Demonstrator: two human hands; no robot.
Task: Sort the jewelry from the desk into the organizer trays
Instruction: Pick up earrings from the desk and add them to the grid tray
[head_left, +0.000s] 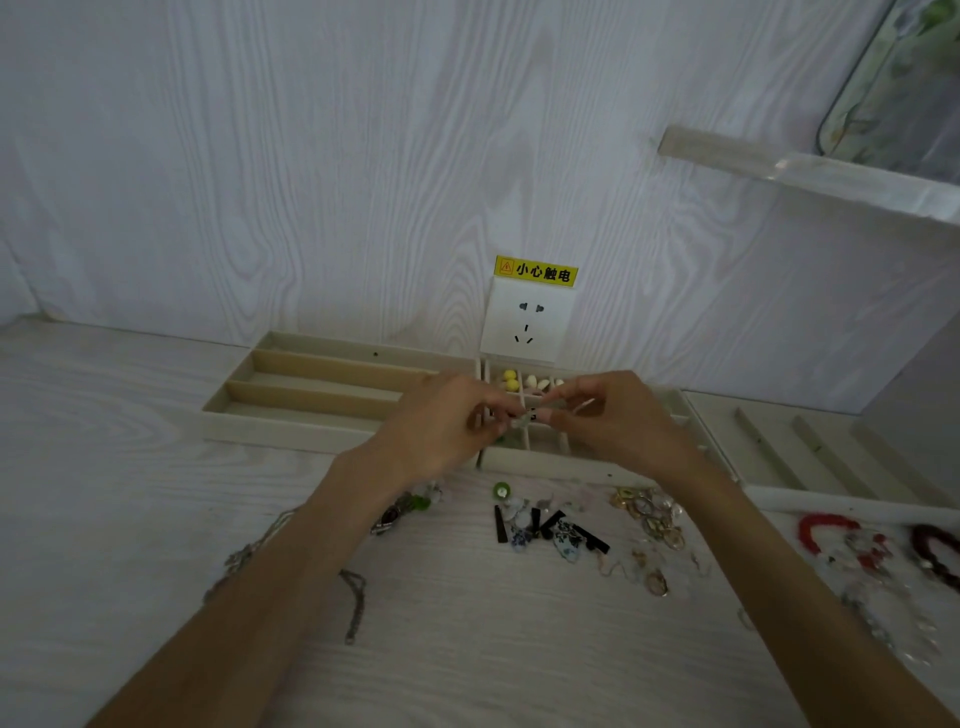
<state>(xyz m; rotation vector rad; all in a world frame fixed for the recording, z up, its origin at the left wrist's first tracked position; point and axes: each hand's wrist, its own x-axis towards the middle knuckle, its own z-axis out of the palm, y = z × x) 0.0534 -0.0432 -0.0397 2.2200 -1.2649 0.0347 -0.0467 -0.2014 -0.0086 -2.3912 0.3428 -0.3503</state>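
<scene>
Both hands meet above the small-compartment organizer tray (550, 460): the left hand (441, 431) and right hand (618, 421) pinch one tiny pale piece of jewelry (525, 418) between their fingers (545, 414), too small to identify. Held so lightly over the dividers, it could slip into the wrong cell or among the loose earrings (550, 532) and rings (652, 514) unsorted on the tabletop (156, 519). The yellow label (535, 270) above the wall socket (529, 319) reads "小心触电".

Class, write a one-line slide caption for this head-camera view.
Both hands pinch a small jewelry piece above the organizer tray.
</scene>
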